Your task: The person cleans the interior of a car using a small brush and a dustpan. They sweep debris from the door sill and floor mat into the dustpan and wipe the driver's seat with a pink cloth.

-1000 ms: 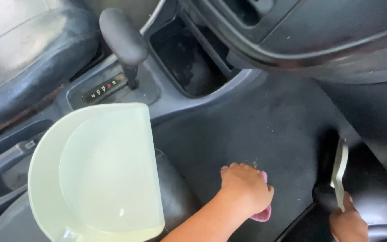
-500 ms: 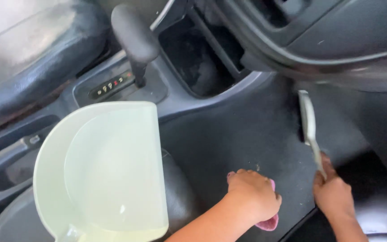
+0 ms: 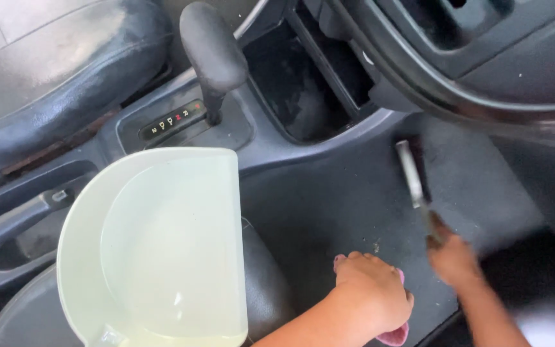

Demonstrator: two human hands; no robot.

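My left hand rests flat on a pink cloth lying on the black floor mat; only the cloth's edges show under the hand. My right hand, blurred by motion, grips the handle of a small hand brush with a pale back and dark bristles. The brush head lies on the mat near the base of the centre console. A few light crumbs sit on the mat just ahead of my left hand.
A pale green dustpan lies on the seat at the lower left. Beyond it are the gear lever, the handbrake, a black leather seat, the console pocket and the dashboard overhanging the mat.
My right hand has swung the brush from the far right of the mat forward and left toward the console. My left hand has stayed on the pink cloth.
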